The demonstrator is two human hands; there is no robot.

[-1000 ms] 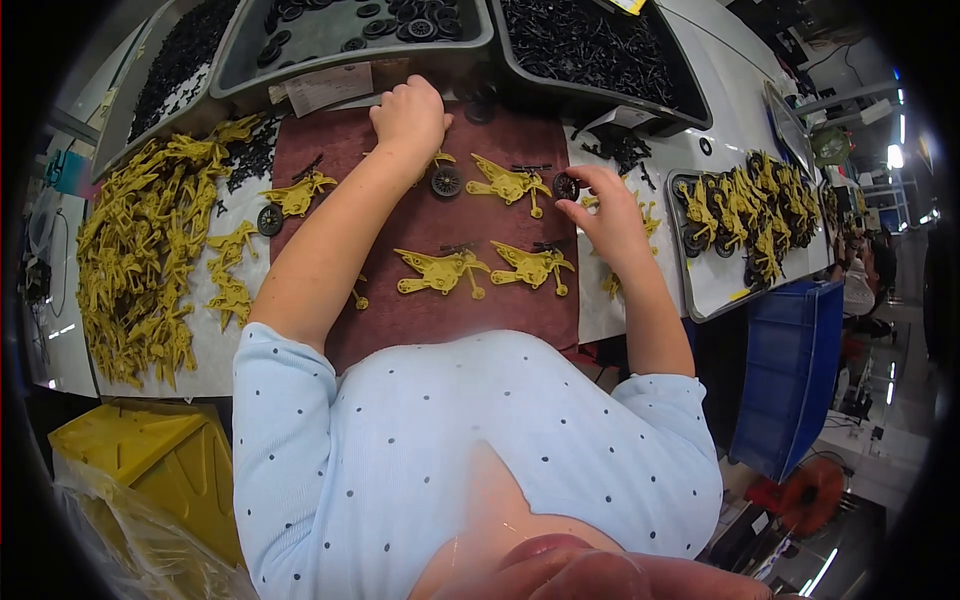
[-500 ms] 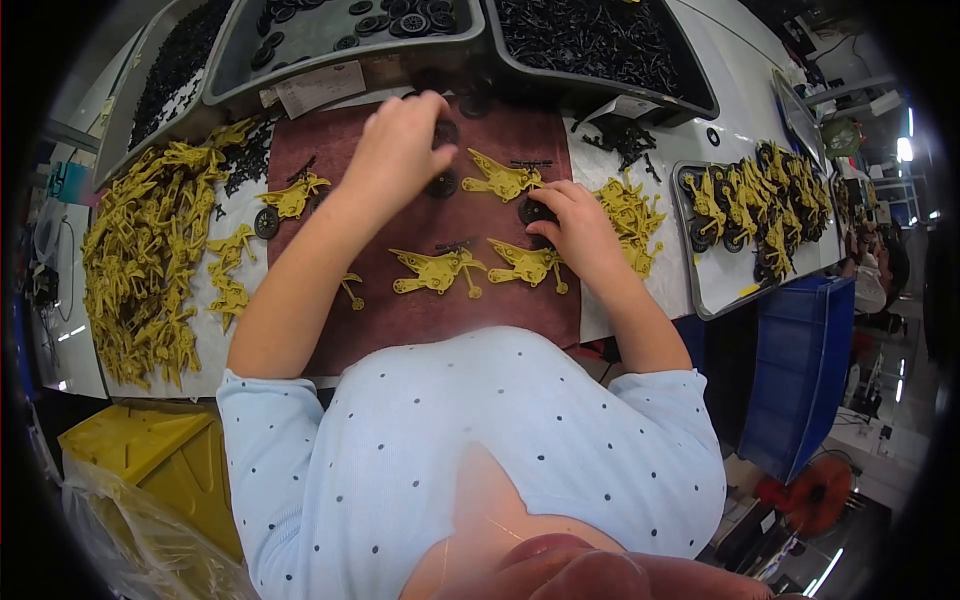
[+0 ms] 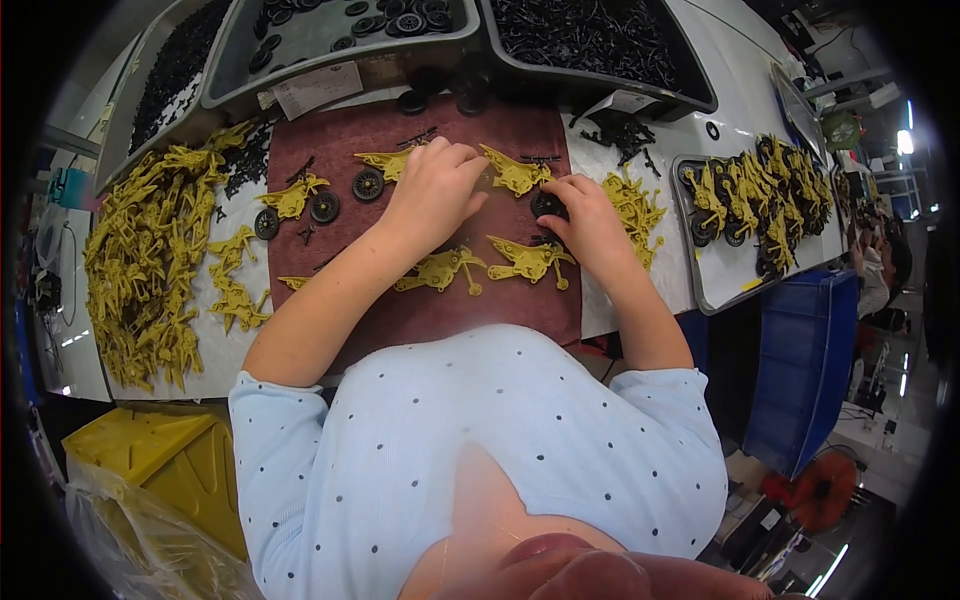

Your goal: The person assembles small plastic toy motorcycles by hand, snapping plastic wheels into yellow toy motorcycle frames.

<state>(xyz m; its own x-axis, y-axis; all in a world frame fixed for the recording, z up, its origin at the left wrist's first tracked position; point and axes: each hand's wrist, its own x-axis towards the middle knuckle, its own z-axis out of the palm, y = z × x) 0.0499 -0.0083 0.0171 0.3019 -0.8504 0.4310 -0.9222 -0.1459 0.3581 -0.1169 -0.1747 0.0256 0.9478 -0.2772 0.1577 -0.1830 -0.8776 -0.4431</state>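
Several yellow plastic toy motorbike frames with thin black parts lie on a maroon cloth (image 3: 400, 122). My left hand (image 3: 436, 192) is over the cloth with its fingers bent, at the left end of the upper right yellow frame (image 3: 518, 174). Whatever it holds is hidden under the fingers. At that frame's other end, my right hand (image 3: 584, 218) pinches a black wheel (image 3: 546, 204). Left of my left hand, a black wheel (image 3: 368, 184) sits at another yellow frame (image 3: 380, 160). Farther left, a yellow frame (image 3: 290, 202) has a wheel on each side.
Grey bins of black wheels (image 3: 350, 50) and small black parts (image 3: 590, 45) stand at the back. Yellow frames (image 3: 150, 260) are heaped at left. A tray (image 3: 715, 295) at right holds yellow frames with wheels. Below it stands a blue crate (image 3: 800, 360).
My left hand has come down and right from the cloth's back edge to the upper right frame. That frame has shifted slightly. My right hand stays with its wheel.
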